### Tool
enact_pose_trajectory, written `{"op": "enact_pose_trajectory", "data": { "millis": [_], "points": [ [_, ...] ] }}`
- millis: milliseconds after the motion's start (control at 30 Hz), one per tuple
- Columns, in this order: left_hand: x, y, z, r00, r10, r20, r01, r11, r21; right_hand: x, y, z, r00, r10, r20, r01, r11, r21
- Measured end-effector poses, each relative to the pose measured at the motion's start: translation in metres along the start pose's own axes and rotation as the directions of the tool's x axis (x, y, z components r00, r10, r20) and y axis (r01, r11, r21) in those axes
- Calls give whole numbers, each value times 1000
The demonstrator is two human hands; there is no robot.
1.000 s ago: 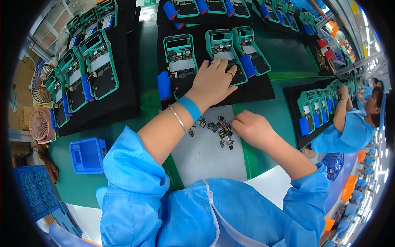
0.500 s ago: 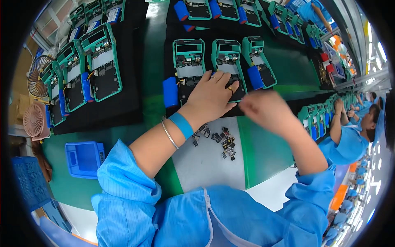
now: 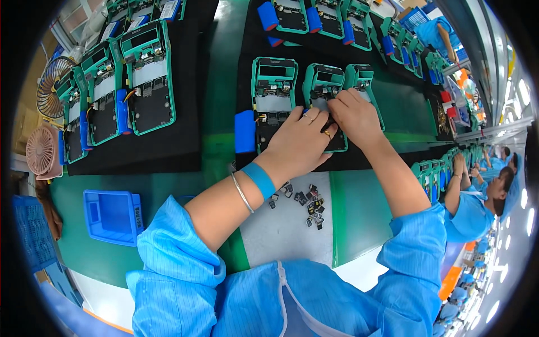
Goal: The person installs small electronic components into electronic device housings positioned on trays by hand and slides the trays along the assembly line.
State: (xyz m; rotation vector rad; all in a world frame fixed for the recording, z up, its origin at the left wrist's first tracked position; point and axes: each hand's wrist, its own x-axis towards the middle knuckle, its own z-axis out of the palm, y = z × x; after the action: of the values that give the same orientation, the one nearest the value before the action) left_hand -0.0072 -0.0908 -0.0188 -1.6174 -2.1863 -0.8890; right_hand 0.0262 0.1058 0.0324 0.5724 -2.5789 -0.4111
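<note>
A green-framed handheld device [image 3: 324,76] with its inside exposed lies in the middle of the near row. My left hand [image 3: 297,137] rests across its left side, fingers stretched out and thumb apart. Over its inner boards, my right hand [image 3: 356,117] bends with its fingertips drawn together; whatever they pinch is hidden. To the left lies a similar device [image 3: 275,84] with a blue battery pack [image 3: 245,131] wired to it. Another green device [image 3: 359,72] sits partly behind my right hand. Several small dark square parts [image 3: 315,208] lie loose on the grey mat [image 3: 275,233] below my hands.
More open green devices [image 3: 150,78] stand in rows on black cloth [image 3: 179,151] at left and far side. A blue bin [image 3: 112,216] sits at the near left, with two small fans [image 3: 44,153] beyond. Co-workers in blue [image 3: 477,196] work along the right.
My right hand has moved up and left, from beside the middle device onto it, and its fingertips have come together. My left hand stays on the device. The whole view has shifted slightly.
</note>
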Motion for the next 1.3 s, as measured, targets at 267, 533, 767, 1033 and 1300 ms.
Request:
{"op": "enact_pose_trajectory", "data": {
  "millis": [267,533,767,1033,1300],
  "points": [
    [1,2,0,1000,-2,30,2,1000,7,3,4,-4,991,-46,127,56,995,-83],
    [1,0,2,1000,0,29,-1,1000,28,10,10,-8,965,-11,260,38,994,-99],
    [2,2,1,998,-4,65,1,999,45,9,12,-6,973,-36,227,56,995,-84],
    [3,1,-2,996,-1,84,-1,1000,27,10,10,3,978,68,196,-73,997,18],
    [0,0,-1,1000,18,24,-18,1000,23,-2,-3,-17,960,137,245,-151,988,39]
  ]
}}
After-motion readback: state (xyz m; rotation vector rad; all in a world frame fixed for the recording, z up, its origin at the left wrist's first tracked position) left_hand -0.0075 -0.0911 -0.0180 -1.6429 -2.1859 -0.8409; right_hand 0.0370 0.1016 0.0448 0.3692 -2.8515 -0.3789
